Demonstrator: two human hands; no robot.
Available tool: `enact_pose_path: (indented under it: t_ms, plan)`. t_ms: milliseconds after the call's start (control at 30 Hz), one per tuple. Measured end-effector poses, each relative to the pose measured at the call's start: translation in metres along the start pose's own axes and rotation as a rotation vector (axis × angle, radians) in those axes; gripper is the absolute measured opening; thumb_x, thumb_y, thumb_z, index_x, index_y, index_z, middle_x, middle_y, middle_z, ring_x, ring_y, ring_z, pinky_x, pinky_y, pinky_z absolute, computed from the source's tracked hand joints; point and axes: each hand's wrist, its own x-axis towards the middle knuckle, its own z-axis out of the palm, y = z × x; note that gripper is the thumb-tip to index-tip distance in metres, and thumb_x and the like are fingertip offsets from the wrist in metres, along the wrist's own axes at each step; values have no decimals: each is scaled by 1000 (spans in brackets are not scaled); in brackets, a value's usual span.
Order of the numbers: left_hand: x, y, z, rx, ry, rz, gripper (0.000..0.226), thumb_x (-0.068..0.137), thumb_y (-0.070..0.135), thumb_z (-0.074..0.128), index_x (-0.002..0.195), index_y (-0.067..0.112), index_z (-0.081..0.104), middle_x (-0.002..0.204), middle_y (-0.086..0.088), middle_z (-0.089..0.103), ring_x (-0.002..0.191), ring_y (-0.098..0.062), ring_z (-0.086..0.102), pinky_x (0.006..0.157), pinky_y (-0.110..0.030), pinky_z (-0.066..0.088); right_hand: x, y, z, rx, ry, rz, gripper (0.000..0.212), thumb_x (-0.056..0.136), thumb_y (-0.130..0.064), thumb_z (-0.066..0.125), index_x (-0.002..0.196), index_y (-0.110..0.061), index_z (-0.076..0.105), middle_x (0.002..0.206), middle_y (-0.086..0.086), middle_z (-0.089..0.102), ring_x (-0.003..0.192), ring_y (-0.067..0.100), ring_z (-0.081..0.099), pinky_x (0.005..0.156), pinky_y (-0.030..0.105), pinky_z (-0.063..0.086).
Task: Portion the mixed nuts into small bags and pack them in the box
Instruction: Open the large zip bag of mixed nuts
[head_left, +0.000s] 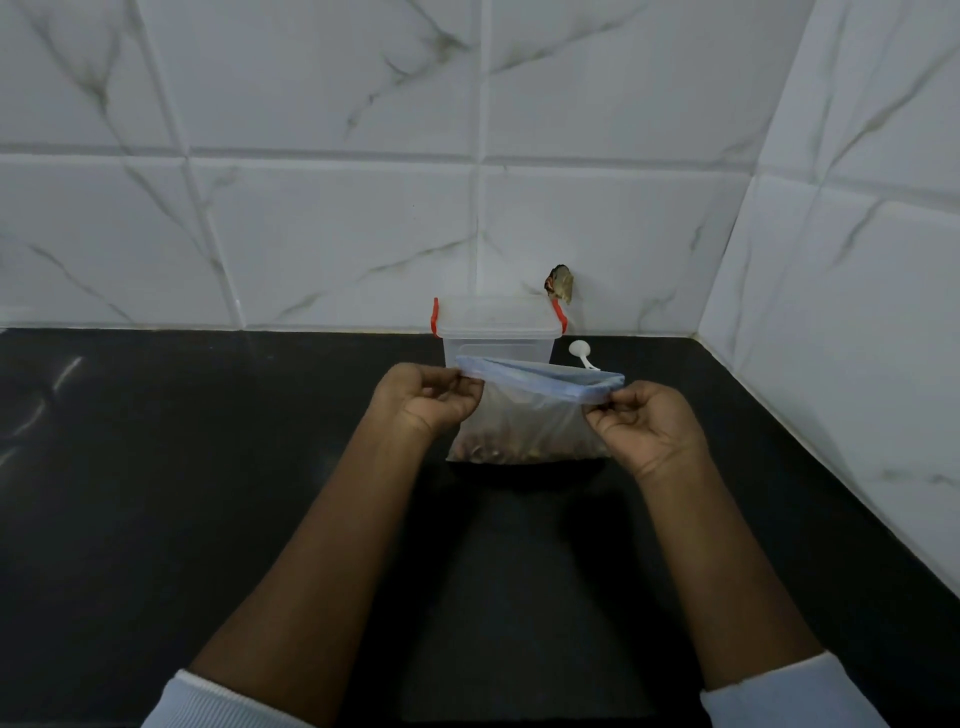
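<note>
1. While my left hand (423, 397) pinches the bag (524, 426) at its top left corner, my right hand (647, 426) pinches the top right corner, fingers curled.
2. Its mouth gapes; nuts fill its bottom, down on the counter (208, 467).
3. Just behind it stands the box (498, 332), with a spoon (582, 353) to its right.

White marbled wall tiles (332, 234), black countertop (156, 493).

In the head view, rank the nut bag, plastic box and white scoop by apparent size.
1. nut bag, though nearer the camera
2. plastic box, partly hidden behind it
3. white scoop
</note>
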Motion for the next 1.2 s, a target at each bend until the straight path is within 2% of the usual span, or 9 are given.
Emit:
enact_pose_path:
  t_ms: [100, 200, 267, 367, 533, 767, 933, 1033, 1200]
  plan:
    - [-1, -2, -7, -157, 3, -6, 35, 89, -1, 49, 124, 2, 47, 119, -30, 60, 98, -34, 68, 78, -35, 59, 2, -3, -4, 51, -29, -14, 45, 65, 9, 45, 107, 4, 59, 139, 21, 59, 130, 29, 59, 106, 43, 51]
    - [1, 1, -8, 10, -48, -7, 24, 85, 16, 59, 105, 4, 54, 110, -19, 68, 93, -27, 68, 90, -28, 50, 3, -9, -2, -37, -89, -41, 32, 70, 1, 60, 102, -3, 59, 110, 16, 64, 116, 25, 63, 115, 46, 43]
    - [1, 0, -5, 298, -90, 57, 12, 84, 15, 61, 93, 9, 56, 90, -12, 65, 69, -20, 63, 71, -25, 50, 3, -12, -2, -234, -142, -95, 17, 82, 5, 63, 94, -7, 58, 90, 13, 62, 91, 24, 63, 103, 43, 54]
    - [0, -3, 2, 776, -58, 260, 18, 85, -2, 60, 93, 13, 57, 81, -6, 54, 64, -15, 50, 66, -33, 48, 4, -15, -3, -721, -162, -275, 29, 90, 12, 61, 105, -12, 58, 102, 14, 63, 88, 25, 66, 70, 39, 62]
    - [-7, -3, 6, 1321, 64, 526, 31, 89, -10, 62, 115, 7, 59, 93, -13, 58, 74, -21, 58, 64, -35, 59, -2, -23, -2, -1289, -43, -457, 17, 95, -3, 65, 107, -14, 65, 111, 11, 66, 88, 25, 69, 66, 30, 58]
    - [-14, 14, 0, 1607, 83, 629, 22, 86, -11, 60, 100, 3, 69, 94, -13, 65, 73, -21, 58, 55, -28, 51, -3, -38, -1, -1371, -12, -441, 10, 93, -5, 67, 97, -10, 75, 97, 19, 73, 71, 19, 62, 66, 31, 57]
    - [-8, 10, -2, 1888, -81, 840, 27, 80, 1, 69, 96, 20, 76, 98, -1, 71, 91, -16, 67, 82, -37, 60, -5, -31, 0, -1737, -118, -763, 10, 93, -14, 69, 98, -23, 73, 92, -6, 69, 83, 8, 63, 68, 24, 48]
    - [-2, -1, 3, 1973, -108, 942, 14, 84, 26, 81, 95, 20, 74, 91, 3, 71, 85, -12, 67, 72, -29, 58, -5, -32, 5, -1893, -216, -858, 3, 93, -21, 72, 94, -23, 74, 87, -9, 67, 81, 4, 61, 64, 22, 42]
    - [7, -2, 11, 1992, -46, 1072, 23, 95, 36, 72, 98, 14, 78, 88, -1, 72, 78, -10, 63, 64, -20, 45, 4, -39, 13, -2008, -148, -943, 10, 99, -28, 66, 98, -22, 76, 85, -7, 66, 75, 2, 57, 62, 21, 38]
